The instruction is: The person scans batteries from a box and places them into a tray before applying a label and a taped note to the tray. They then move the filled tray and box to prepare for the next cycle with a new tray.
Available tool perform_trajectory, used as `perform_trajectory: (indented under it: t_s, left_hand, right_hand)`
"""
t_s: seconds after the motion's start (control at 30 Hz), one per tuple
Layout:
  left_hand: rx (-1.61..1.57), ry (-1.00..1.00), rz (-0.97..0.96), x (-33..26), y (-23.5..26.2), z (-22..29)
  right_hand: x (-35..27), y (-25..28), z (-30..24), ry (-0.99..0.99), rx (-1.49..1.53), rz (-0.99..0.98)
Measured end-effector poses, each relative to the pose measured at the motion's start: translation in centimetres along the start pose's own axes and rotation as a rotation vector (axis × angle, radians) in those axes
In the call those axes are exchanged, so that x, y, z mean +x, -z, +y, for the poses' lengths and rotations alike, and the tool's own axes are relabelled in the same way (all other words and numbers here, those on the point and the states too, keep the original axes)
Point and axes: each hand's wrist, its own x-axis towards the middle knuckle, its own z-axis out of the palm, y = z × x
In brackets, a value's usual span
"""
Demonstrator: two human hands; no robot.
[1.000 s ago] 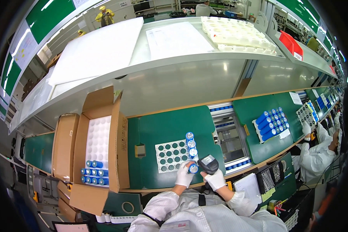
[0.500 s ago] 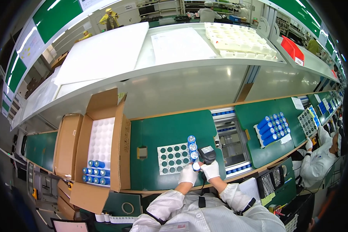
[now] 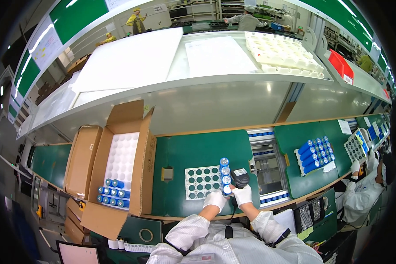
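Note:
A white holder tray [image 3: 201,182] with round holes lies on the green bench, and a column of several blue cylindrical battery cells [image 3: 225,170] stands along its right side. My left hand [image 3: 214,200], in a white glove, is at the near end of that column, its fingers closed against the nearest blue cell [image 3: 227,189]. My gloved right hand [image 3: 242,195] is closed just right of that cell, around the lower part of a black handheld scanner [image 3: 240,177]. The scanner's head sticks out beyond my fingers; its grip is mostly hidden.
An open cardboard box [image 3: 143,176] with blue cells and white foam stands left. Right of the bench mat runs a roller conveyor [image 3: 268,165], then another block of cells [image 3: 314,154]. A raised shelf [image 3: 198,79] crosses behind. A co-worker [image 3: 361,193] sits far right.
The nearest cell, tilted between my hands before, now stands in line with the column. My left hand stays beside it. The whole view has shifted slightly.

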Motion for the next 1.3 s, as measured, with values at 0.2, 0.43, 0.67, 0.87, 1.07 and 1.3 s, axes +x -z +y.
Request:
perform_trajectory:
  t_s: [0.2,0.43,0.67,0.87,1.07,1.3]
  left_hand:
    - [-0.446,-0.435,0.222,-14.1,17.7,-2.5]
    - [-0.189,0.204,0.803,-13.4,28.3,-20.5]
    - [0.285,0.535,0.330,-9.3,21.4,-29.7]
    - [0.315,0.604,0.428,-9.6,20.4,-30.7]
    - [-0.077,0.417,0.684,-12.4,20.9,-32.5]
    - [-2.017,-0.291,1.266,-13.6,21.4,-28.8]
  right_hand:
    - [-1.5,3.6,-1.1,0.028,-0.216,0.007]
    - [-5.6,2.9,-5.0,0.132,0.005,-0.045]
    - [-6.2,1.0,-5.3,0.197,-0.039,-0.143]
    - [-7.0,-0.5,-4.9,0.155,-0.058,-0.193]
    - [-6.9,0.4,-4.0,0.144,-0.063,-0.177]
    - [-6.5,-0.6,-3.9,0.163,-0.048,-0.224]
